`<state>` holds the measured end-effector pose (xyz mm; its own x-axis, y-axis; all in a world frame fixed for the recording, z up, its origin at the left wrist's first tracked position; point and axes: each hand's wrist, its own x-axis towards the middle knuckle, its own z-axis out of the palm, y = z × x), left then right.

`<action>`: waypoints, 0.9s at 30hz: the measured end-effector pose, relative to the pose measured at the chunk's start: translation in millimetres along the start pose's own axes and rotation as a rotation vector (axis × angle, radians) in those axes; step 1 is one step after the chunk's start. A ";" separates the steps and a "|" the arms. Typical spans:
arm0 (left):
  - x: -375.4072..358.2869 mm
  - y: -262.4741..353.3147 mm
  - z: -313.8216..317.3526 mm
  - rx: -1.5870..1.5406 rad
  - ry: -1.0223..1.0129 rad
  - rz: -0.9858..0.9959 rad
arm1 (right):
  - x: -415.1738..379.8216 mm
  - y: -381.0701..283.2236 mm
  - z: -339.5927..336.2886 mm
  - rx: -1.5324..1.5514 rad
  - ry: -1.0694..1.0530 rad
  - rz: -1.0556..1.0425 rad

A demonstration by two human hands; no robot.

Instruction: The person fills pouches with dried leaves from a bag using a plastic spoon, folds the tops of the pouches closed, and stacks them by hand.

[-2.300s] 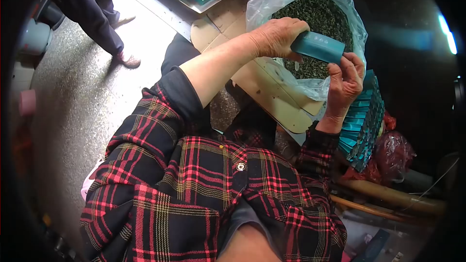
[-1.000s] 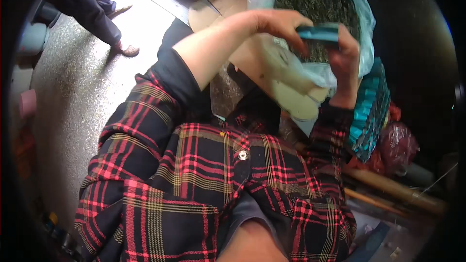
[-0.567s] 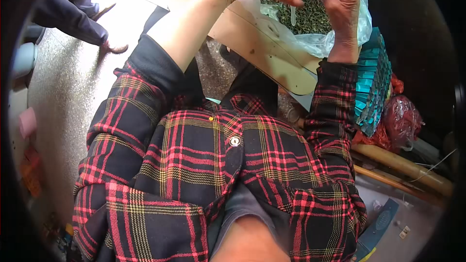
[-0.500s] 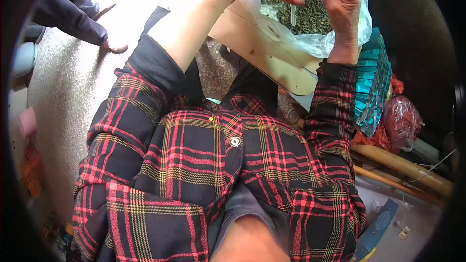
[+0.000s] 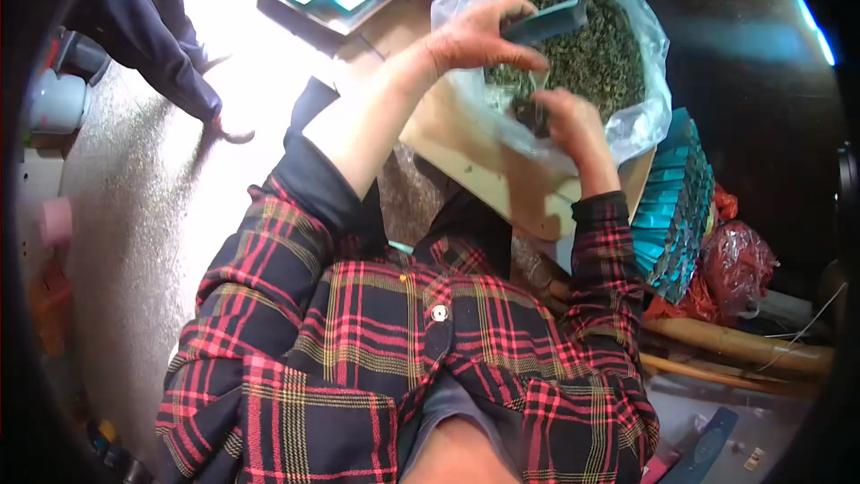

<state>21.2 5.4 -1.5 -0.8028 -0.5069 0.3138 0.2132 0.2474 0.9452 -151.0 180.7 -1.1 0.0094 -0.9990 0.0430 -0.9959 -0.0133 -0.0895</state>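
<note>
My left hand (image 5: pixel 488 36) grips a narrow teal packet (image 5: pixel 551 22) between thumb and fingers, over a clear plastic bag (image 5: pixel 647 108) of dried green leaves (image 5: pixel 618 54). Just below it, at the bag's near side, my right hand (image 5: pixel 578 125) has its fingers bent together by a dark clump of leaves. What those fingers hold is too blurred to tell. A thin clear object (image 5: pixel 538 94) shows between the two hands.
A tray (image 5: pixel 336 25) with teal packets lies at the top. The bag sits on a pale board (image 5: pixel 466 157). Stacked teal packets (image 5: pixel 667 215) and a red plastic bag (image 5: pixel 739 260) are at right. Another person's legs (image 5: pixel 143 27) show at upper left, and bamboo poles (image 5: pixel 743 345) at lower right.
My right hand has let go of the teal packet and moved down to the bag's near side. My left hand still holds the packet. The view has shifted, showing more of the tray.
</note>
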 end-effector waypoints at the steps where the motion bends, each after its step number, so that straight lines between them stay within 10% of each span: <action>1: -1.1 1.4 0.1 0.016 -0.021 0.007 | 2.3 2.0 2.7 -0.006 0.022 -0.004; 5: -8.2 6.6 -0.8 0.049 -0.060 0.017 | 6.8 5.8 12.3 -0.091 -0.055 0.016; 13: -8.9 4.7 2.7 0.014 -0.011 -0.083 | 11.7 11.0 19.3 0.158 0.580 -0.066; 16: -9.8 3.5 3.8 0.016 0.028 -0.145 | 12.1 13.5 12.1 1.226 0.536 0.670; 21: -7.4 6.0 7.5 0.113 0.122 -0.175 | 12.6 20.3 12.1 1.423 0.303 0.884; 27: -2.7 -4.4 11.8 0.100 0.105 -0.193 | 35.6 31.3 18.1 1.177 0.625 0.937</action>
<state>15.8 15.4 -7.6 -0.7596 -0.6348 0.1413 0.0014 0.2157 0.9765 -180.2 143.9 -20.3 -0.8541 -0.5077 -0.1130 -0.0139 0.2393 -0.9708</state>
